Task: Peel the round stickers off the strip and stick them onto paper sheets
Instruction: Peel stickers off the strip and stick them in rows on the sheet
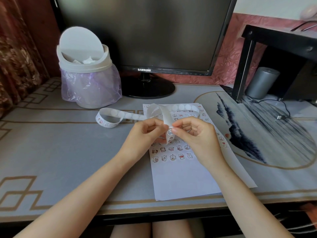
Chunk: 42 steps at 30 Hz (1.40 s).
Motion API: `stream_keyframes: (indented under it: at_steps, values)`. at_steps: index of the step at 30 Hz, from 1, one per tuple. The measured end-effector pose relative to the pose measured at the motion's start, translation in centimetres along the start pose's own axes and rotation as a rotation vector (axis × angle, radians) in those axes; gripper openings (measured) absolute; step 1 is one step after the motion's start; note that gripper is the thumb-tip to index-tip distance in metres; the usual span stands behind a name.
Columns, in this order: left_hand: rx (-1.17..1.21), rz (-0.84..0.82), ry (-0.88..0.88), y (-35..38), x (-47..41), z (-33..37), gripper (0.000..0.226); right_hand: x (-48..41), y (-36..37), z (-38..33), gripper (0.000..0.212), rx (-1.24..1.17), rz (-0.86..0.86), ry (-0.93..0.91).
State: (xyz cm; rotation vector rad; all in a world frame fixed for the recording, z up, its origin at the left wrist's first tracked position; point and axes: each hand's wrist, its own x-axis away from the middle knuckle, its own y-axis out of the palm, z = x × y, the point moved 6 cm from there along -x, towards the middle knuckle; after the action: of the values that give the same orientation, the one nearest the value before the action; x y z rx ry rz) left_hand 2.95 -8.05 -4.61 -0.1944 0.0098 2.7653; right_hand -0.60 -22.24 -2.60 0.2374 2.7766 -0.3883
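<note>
The left hand [147,133] and right hand [193,134] both pinch the long white paper strip of round cartoon stickers [166,115], held just above the half-filled white paper sheet [181,179] on the grey patterned bench [68,152]. Bending the backing sharply back (the sticker's edge should lift) would ease peeling.

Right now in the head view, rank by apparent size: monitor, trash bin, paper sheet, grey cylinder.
1. monitor
2. paper sheet and trash bin: close, and the sheet is nearer, so unranked
3. grey cylinder
</note>
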Motion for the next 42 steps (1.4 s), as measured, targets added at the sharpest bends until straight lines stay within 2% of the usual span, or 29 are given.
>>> stream_keyframes:
  at_steps: [12, 31, 42]
  values:
    - [0.012, 0.01, -0.023, -0.1, 0.0, 0.0, 0.014, 0.0, 0.1, 0.1, 0.009, 0.054, -0.008, -0.032]
    - [0.021, 0.054, -0.066, -0.4, -0.1, -0.5, 0.013, 0.3, 0.5, -0.8, 0.008, 0.228, -0.029, -0.134]
    - [0.006, 0.06, -0.069, -0.4, 0.0, -0.4, 0.018, 0.7, 0.4, -1.2, 0.006, 0.478, 0.009, -0.241]
